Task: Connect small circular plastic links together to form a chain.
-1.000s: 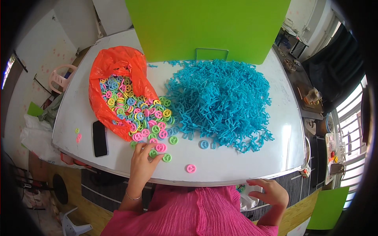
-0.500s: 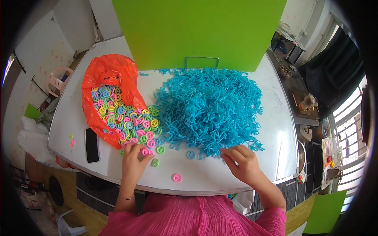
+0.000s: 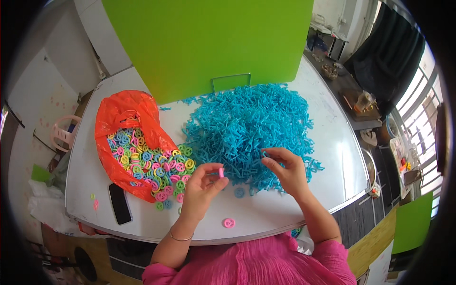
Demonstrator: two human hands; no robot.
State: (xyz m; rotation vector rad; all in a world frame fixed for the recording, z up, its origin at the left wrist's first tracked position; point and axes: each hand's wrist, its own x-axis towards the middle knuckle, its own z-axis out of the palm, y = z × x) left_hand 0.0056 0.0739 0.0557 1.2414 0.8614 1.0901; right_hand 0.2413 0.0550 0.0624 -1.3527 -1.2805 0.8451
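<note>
Left hand point(image 3: 202, 184) pinches pink ring point(image 3: 221, 172) (edge-on); right hand point(image 3: 285, 170) grip unclear.

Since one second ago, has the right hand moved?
Yes. The right hand has come up from the table edge onto the blue pile, now pinching a blue piece there.

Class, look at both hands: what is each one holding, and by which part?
The left hand pinches a small pink ring by its rim, between thumb and fingertips. The right hand fingers a blue piece in the pile; grip unclear.
</note>
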